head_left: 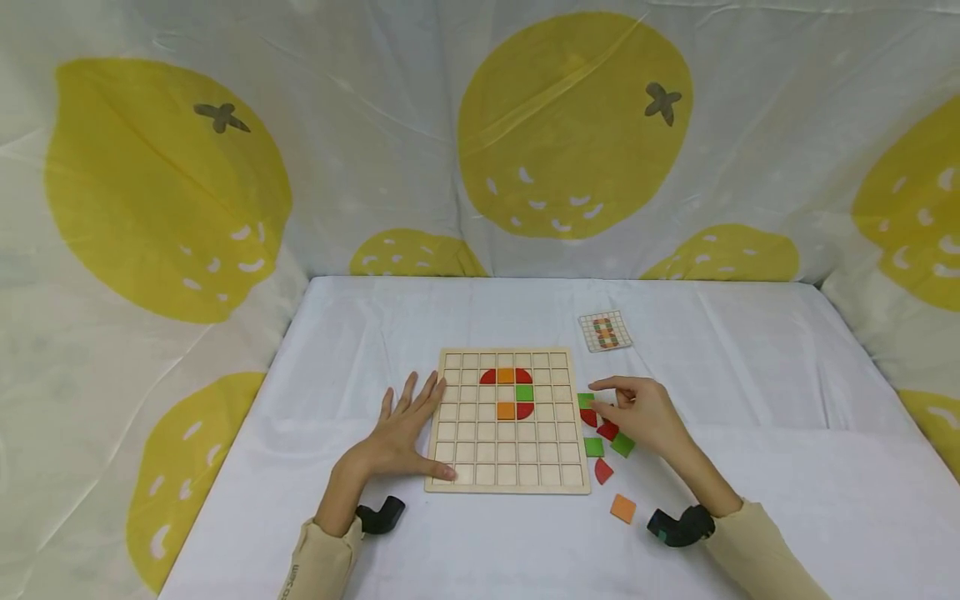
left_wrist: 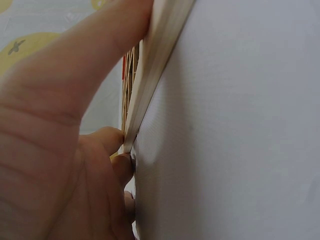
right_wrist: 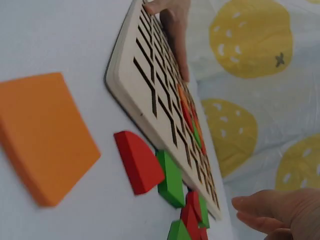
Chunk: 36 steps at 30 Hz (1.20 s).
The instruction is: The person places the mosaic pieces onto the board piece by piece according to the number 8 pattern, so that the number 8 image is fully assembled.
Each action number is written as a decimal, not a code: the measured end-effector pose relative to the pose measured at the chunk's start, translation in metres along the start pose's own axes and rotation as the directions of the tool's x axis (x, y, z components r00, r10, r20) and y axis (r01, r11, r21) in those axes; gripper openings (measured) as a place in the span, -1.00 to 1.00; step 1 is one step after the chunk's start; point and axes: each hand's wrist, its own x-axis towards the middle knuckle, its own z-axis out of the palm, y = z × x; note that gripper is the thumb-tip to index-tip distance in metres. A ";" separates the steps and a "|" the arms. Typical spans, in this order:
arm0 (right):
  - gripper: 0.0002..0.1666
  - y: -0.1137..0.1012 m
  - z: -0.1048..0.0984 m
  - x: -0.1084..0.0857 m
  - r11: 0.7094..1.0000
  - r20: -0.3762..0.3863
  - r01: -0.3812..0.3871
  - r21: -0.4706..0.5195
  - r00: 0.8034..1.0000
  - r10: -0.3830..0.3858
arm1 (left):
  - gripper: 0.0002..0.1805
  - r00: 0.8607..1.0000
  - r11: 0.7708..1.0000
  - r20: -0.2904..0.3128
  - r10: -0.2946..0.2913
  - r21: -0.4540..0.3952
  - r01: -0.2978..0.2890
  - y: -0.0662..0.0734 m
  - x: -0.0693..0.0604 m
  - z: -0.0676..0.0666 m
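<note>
The wooden grid board (head_left: 507, 453) lies flat, with orange squares, red quarter-rounds and a green square in its upper middle cells. Across its left edge my left hand (head_left: 397, 442) is spread, thumb at the lower left corner; in the left wrist view the fingers (left_wrist: 112, 140) touch the board's side (left_wrist: 155, 65). My right hand (head_left: 641, 412) hovers at the board's right edge, thumb and forefinger apart beside a green square (head_left: 586, 401) and a red piece (head_left: 589, 419). Nothing shows between its fingertips in the right wrist view, where the hand (right_wrist: 285, 212) is partly cut off.
Right of the board lie loose pieces: a green square (head_left: 594, 447), another green square (head_left: 622, 445), a red quarter-round (head_left: 603, 472) and an orange square (head_left: 623, 508), large in the right wrist view (right_wrist: 47, 135). A small pattern card (head_left: 605, 332) lies behind, at the upper right.
</note>
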 end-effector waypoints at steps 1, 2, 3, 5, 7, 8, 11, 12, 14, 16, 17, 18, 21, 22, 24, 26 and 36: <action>-0.73 0.004 -0.003 -0.002 1.000 -0.006 -0.010 -0.004 1.000 0.010 | 0.56 1.000 1.000 0.000 0.000 0.000 0.000 0.000 0.000 0.000; -0.73 0.007 -0.006 -0.004 1.000 -0.011 -0.021 -0.009 1.000 0.021 | 0.56 1.000 1.000 -0.001 0.000 -0.001 0.000 0.000 0.000 0.000; -0.73 0.010 -0.008 -0.006 0.999 -0.015 -0.032 -0.007 0.999 0.031 | 0.56 1.000 1.000 -0.002 0.001 -0.002 -0.001 -0.001 0.000 0.000; -0.74 0.015 -0.011 -0.010 0.999 -0.024 -0.046 -0.008 0.999 0.046 | 0.57 1.000 1.000 -0.004 0.000 -0.001 0.000 -0.001 -0.001 0.000; -0.74 0.020 -0.012 -0.012 0.999 -0.029 -0.052 -0.004 0.998 0.052 | 0.57 1.000 1.000 -0.004 0.000 0.001 0.000 -0.002 -0.001 0.001; -0.74 0.023 -0.013 -0.013 0.998 -0.027 -0.056 0.000 0.998 0.056 | 0.57 1.000 1.000 -0.003 -0.001 0.002 0.001 -0.002 -0.001 0.001; -0.71 0.028 -0.013 -0.015 0.997 -0.009 -0.071 0.018 0.997 0.071 | 0.57 1.000 1.000 -0.003 0.000 0.004 0.000 -0.003 -0.001 0.001; -0.69 0.029 -0.013 -0.015 0.997 0.003 -0.075 0.025 0.997 0.075 | 0.57 1.000 1.000 -0.003 0.001 0.004 -0.001 -0.003 -0.001 0.001; -0.67 0.031 -0.012 -0.015 0.996 0.022 -0.082 0.034 0.996 0.082 | 0.57 1.000 1.000 -0.005 0.003 0.003 -0.003 -0.002 -0.001 0.001; -0.65 0.031 -0.012 -0.015 0.996 0.036 -0.087 0.036 0.996 0.086 | 0.56 1.000 1.000 -0.006 0.005 0.000 -0.005 -0.002 -0.001 0.001; -0.65 0.031 -0.012 -0.015 0.996 0.041 -0.088 0.035 0.995 0.086 | 0.56 1.000 1.000 -0.006 0.007 -0.002 -0.007 -0.002 -0.001 0.000; -0.65 0.031 -0.012 -0.015 0.996 0.043 -0.085 0.032 0.996 0.084 | 0.56 1.000 1.000 -0.007 0.008 -0.002 -0.008 -0.001 -0.001 0.000; -0.68 0.030 -0.012 -0.014 0.997 0.042 -0.078 0.013 0.996 0.078 | 0.56 1.000 1.000 -0.005 0.010 -0.004 -0.010 -0.001 -0.001 0.001; -0.69 0.030 -0.013 -0.013 0.997 0.044 -0.071 0.005 0.997 0.071 | 0.56 1.000 1.000 -0.005 0.011 -0.003 -0.011 -0.001 -0.001 0.001; -0.70 0.031 -0.014 -0.012 0.998 0.051 -0.058 -0.006 0.997 0.058 | 0.56 1.000 1.000 -0.005 0.010 0.000 -0.010 -0.001 -0.001 0.001; -0.71 0.032 -0.015 -0.011 0.999 0.062 -0.044 -0.015 0.997 0.045 | 0.56 1.000 1.000 -0.004 0.010 0.001 -0.010 0.000 0.000 0.001; -0.78 0.034 -0.015 -0.008 0.999 0.069 0.002 -0.050 0.998 0.001 | 0.56 1.000 1.000 -0.005 0.014 0.007 -0.014 0.000 0.000 0.000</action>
